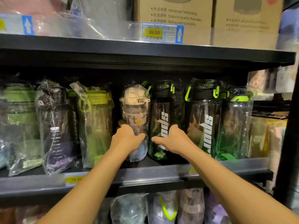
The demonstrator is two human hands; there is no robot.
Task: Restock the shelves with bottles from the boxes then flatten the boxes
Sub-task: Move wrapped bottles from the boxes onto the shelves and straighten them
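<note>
A beige-capped bottle wrapped in clear plastic stands upright on the middle shelf. My left hand grips its lower half. Right beside it stands a black sports bottle with a green clip and white lettering, and my right hand is curled round its lower part, thumb pointing left. Both bottles sit in a row of other wrapped bottles. No box for the bottles is in view.
Green-lidded and dark bottles fill the shelf to the left, more black sports bottles to the right. Cardboard product boxes stand on the shelf above, behind a price tag. More wrapped bottles lie on the shelf below.
</note>
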